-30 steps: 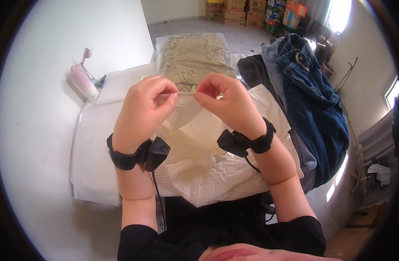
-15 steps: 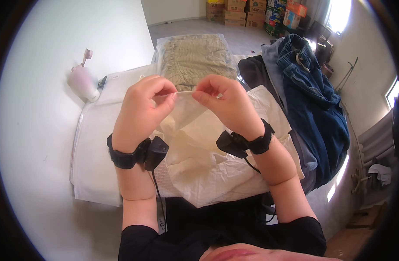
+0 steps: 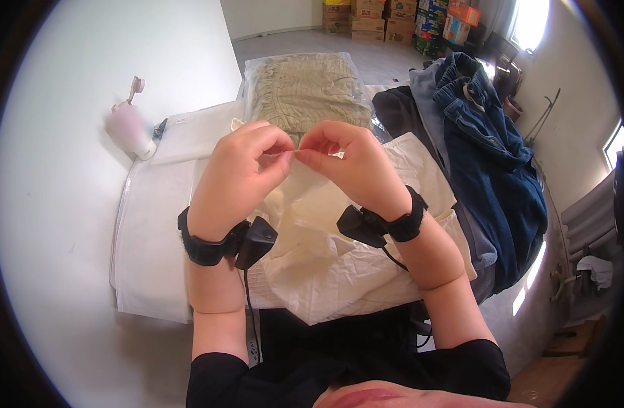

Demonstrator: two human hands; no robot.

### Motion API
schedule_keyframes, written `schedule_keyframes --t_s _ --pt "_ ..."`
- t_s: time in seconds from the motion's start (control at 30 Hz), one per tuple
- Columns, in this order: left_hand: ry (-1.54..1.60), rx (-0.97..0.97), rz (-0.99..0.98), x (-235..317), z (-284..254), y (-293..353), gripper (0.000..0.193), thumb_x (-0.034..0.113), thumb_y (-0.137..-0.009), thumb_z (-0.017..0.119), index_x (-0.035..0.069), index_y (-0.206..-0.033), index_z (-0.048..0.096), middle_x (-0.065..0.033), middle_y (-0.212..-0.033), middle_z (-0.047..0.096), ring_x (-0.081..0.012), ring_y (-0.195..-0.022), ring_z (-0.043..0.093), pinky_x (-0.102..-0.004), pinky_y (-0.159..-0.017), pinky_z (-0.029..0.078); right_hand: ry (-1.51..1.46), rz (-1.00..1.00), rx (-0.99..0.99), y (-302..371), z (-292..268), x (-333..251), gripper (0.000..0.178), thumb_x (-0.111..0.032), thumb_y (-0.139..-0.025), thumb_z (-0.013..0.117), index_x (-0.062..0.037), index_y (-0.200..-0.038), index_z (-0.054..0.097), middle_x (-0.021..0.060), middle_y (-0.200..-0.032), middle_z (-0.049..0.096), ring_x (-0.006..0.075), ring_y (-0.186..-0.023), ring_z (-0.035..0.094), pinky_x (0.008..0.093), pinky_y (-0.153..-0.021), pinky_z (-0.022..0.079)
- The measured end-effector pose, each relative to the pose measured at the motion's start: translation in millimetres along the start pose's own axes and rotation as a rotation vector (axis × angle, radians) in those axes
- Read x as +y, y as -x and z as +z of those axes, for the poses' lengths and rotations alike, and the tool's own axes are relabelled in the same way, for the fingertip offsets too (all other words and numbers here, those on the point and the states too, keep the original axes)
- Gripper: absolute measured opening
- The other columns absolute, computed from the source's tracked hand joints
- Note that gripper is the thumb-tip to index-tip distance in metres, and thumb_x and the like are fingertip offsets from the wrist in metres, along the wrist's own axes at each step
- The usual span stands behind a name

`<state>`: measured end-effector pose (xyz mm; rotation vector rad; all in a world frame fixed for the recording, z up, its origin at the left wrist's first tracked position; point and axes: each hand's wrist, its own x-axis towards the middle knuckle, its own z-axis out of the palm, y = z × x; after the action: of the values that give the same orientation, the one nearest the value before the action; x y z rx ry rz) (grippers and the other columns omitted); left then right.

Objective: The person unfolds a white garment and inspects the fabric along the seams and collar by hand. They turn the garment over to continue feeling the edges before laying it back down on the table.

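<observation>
The left hand (image 3: 242, 163) and the right hand (image 3: 353, 155) met thumb to thumb, fingertips almost touching, each with thumb and forefinger pinched on the upper edge of a cream cloth (image 3: 325, 279); the edge itself was mostly hidden by the fingers. The cloth spread below them toward the person's body, creased, its near corner hanging over the front. Each wrist wore a black strap with a boxy device. Beneath and to the left lay a flat white layer (image 3: 152, 255), which hid whatever bore it. A clear bag (image 3: 305, 92) of gathered khaki fabric lay just beyond the hands, a pink bottle (image 3: 127, 129), partly blurred, at the far left. Dark blue jeans (image 3: 489, 163) were heaped at the right, beside a grey-blue garment (image 3: 428, 88) and a black one. Past these came grey floor (image 3: 285, 47), stacked cartons (image 3: 368, 24) and pale walls. Counted: two hands, one cream cloth, two straps, one bag, one bottle, three garments at the right, two bright windows; the cartons overlapped too much to count.
</observation>
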<state>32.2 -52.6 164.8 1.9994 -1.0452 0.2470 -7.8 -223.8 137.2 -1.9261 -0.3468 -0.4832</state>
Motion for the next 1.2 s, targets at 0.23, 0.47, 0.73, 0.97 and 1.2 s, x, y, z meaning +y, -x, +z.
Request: schedule_keyframes --t_s 0.23,0.47,0.73,0.97,1.2 --pt "-0.051 0.047 0.011 -7 -6 0 0.009 0.005 -0.076 0.06 -0.002 -0.08 0.057 -0.011 -0.074 0.056 -0.0217 -0.07 0.056 -0.0291 -0.063 0.044 0.048 0.027 0.023 0 -2 1 0.015 -0.013 -0.079 0.065 -0.0001 -0.084 0.06 0.0009 -0.071 0.059 0.0088 -0.067 0.048 0.0229 -0.064 0.042" --pt "-0.108 0.05 0.049 -10 -8 -1 0.008 0.003 -0.077 0.06 -0.003 -0.079 0.055 -0.006 -0.072 0.053 -0.0144 -0.066 0.049 -0.0253 -0.065 0.041 0.044 0.003 0.067 -1 -3 6 0.014 -0.012 -0.077 0.063 0.0009 -0.083 0.06 0.0075 -0.069 0.059 0.0143 -0.062 0.051 0.0269 -0.06 0.044" --pt "-0.081 0.004 0.088 -3 0 -2 0.008 0.003 -0.076 0.061 -0.002 -0.079 0.055 -0.0074 -0.072 0.052 -0.0161 -0.065 0.05 -0.0257 -0.062 0.041 0.007 -0.125 0.078 -2 5 10 0.016 -0.014 -0.075 0.065 0.0001 -0.082 0.062 0.0076 -0.071 0.061 0.0141 -0.065 0.052 0.0272 -0.062 0.044" --pt "-0.065 0.024 0.04 -9 -3 -2 0.008 0.004 -0.077 0.06 -0.003 -0.08 0.055 -0.0085 -0.072 0.052 -0.0168 -0.067 0.052 -0.0261 -0.064 0.042 0.032 -0.001 0.065 -2 1 5 0.015 -0.012 -0.076 0.064 0.0011 -0.084 0.062 0.0085 -0.072 0.062 0.0149 -0.065 0.053 0.0274 -0.063 0.045" --pt "-0.076 0.051 0.047 -12 -4 -2 0.009 0.004 -0.077 0.06 -0.003 -0.08 0.055 -0.008 -0.073 0.053 -0.0164 -0.069 0.053 -0.0261 -0.066 0.043 0.049 0.003 0.073 -3 2 7 0.015 -0.011 -0.077 0.063 0.0018 -0.084 0.062 0.0087 -0.071 0.062 0.0149 -0.064 0.053 0.0274 -0.062 0.044"
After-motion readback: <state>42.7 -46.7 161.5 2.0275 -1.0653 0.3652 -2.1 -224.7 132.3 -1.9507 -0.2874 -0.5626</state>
